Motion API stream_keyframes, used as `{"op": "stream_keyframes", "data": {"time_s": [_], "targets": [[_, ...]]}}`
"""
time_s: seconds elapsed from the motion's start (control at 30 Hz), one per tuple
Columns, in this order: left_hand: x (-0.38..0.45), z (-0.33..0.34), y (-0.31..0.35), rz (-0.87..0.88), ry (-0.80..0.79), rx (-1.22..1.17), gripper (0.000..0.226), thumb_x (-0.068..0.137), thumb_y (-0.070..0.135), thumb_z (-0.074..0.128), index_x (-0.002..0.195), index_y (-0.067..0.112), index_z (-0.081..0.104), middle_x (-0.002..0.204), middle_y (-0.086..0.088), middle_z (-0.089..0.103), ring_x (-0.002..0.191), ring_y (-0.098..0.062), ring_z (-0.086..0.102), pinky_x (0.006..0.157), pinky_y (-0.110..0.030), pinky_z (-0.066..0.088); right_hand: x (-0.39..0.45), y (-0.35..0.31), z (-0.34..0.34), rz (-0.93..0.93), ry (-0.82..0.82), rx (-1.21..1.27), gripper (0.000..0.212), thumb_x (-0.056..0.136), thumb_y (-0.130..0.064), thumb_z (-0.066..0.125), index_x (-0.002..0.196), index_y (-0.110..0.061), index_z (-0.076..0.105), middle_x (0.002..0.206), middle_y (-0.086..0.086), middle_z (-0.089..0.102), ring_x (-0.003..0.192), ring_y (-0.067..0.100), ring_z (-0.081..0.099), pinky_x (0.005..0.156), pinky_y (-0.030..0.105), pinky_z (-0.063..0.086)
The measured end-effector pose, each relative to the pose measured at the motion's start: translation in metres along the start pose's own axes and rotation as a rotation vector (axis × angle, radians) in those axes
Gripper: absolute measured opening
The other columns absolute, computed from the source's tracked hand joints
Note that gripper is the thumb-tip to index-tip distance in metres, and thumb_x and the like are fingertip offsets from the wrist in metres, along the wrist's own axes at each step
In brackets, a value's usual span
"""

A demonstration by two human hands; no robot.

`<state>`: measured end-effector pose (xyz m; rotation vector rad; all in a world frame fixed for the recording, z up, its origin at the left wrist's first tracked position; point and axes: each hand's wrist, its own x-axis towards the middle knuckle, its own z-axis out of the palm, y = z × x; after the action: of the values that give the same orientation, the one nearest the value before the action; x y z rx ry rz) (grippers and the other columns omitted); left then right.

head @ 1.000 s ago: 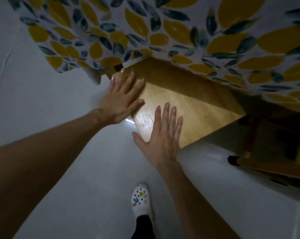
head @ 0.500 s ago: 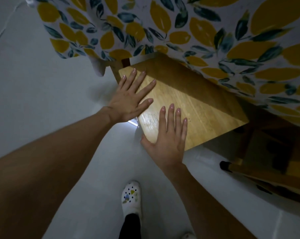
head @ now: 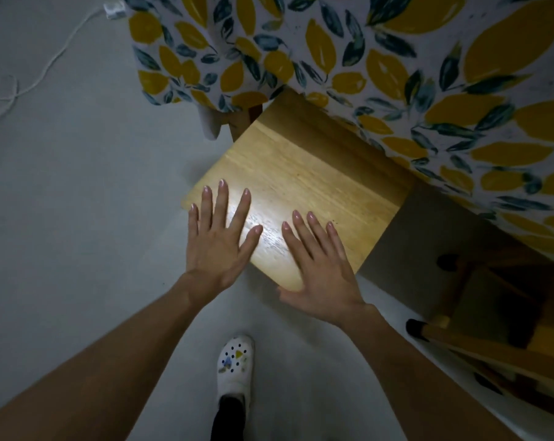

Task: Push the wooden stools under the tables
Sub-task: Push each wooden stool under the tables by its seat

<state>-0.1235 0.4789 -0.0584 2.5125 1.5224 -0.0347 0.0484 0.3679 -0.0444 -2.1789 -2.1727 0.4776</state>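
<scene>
A light wooden stool (head: 304,173) with a square seat stands on the floor, its far edge tucked under the table covered by a lemon-and-leaf patterned cloth (head: 396,58). My left hand (head: 220,237) lies flat on the seat's near left corner, fingers spread. My right hand (head: 320,268) lies flat on the near right corner, palm over the edge. The stool's legs are hidden below the seat.
A second wooden stool (head: 505,313) with black leg caps lies tipped over under the table at the right. A white cord (head: 43,71) trails on the grey floor at the upper left. My white clog (head: 236,364) stands on the floor below the hands.
The view has swung so the stool now sits more central. Both hands have slid back from mid-seat to its near edge. More of the seat shows outside the cloth.
</scene>
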Motion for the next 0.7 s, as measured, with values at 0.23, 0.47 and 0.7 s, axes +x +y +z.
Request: {"op": "stream_keyframes", "data": {"time_s": [0.23,0.47,0.7], "targets": [[0.037,-0.006,-0.008,0.116,-0.018,0.066,0.068,0.09,0.066,0.012,0.15,0.038,-0.001,0.161,-0.008,-0.008,0.145,-0.04,-0.01,0.113,-0.053,-0.008,0.018,0.013,-0.008,-0.002,0.002,-0.032,0.1,0.074,-0.069,0.045,0.154,-0.02,0.012,0.164,0.005,0.001,0.15,0.023,-0.006,0.121,0.049,0.002],[0.095,-0.012,-0.001,0.087,-0.029,0.019,0.066,0.091,0.065,0.016,0.149,0.04,-0.006,0.16,-0.007,-0.013,0.144,-0.039,-0.015,0.113,-0.053,-0.009,0.07,0.047,-0.027,-0.021,-0.005,-0.026,0.104,0.071,-0.069,0.052,0.154,-0.022,0.011,0.164,0.002,0.0,0.15,0.021,-0.007,0.121,0.046,-0.003],[0.13,-0.011,0.013,0.055,-0.026,0.0,0.066,0.092,0.065,0.017,0.149,0.038,-0.004,0.16,-0.007,-0.014,0.144,-0.04,-0.016,0.113,-0.054,-0.01,0.103,0.078,-0.042,-0.031,-0.028,-0.008,0.108,0.066,-0.066,0.06,0.154,-0.024,0.013,0.163,0.0,0.006,0.149,0.017,-0.005,0.12,0.039,-0.009]]}}
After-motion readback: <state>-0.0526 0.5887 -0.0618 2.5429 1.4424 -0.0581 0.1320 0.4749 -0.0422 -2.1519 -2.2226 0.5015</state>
